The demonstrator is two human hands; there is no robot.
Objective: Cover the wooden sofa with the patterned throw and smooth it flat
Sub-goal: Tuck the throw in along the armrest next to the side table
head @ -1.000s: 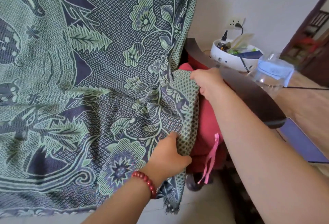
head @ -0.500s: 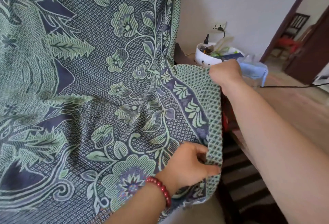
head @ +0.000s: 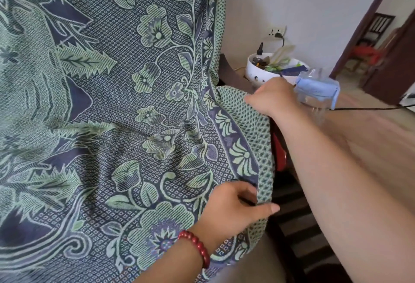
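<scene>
Woven green-and-navy, the patterned throw [head: 134, 103] is lying draped over the wooden sofa [head: 232, 73], looking thick, soft and fairly heavy, so its checked border [head: 265, 148] is offering the best hold. The right hand [head: 271, 98] is gripping that edge high up; the left hand [head: 233, 208] is pinching it lower.

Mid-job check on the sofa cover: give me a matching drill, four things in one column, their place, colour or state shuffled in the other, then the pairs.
Things:
1. left hand
2. right hand
3. bowl
4. jug lid

States:
A. pale blue
B. grips the checked edge of the throw at the far end
C. white, full of odds and ends
D. pinches the same edge at the near end, red bead bracelet on its wrist

Pairs: 1-D, 2-B, 3-C, 4-A.
</scene>
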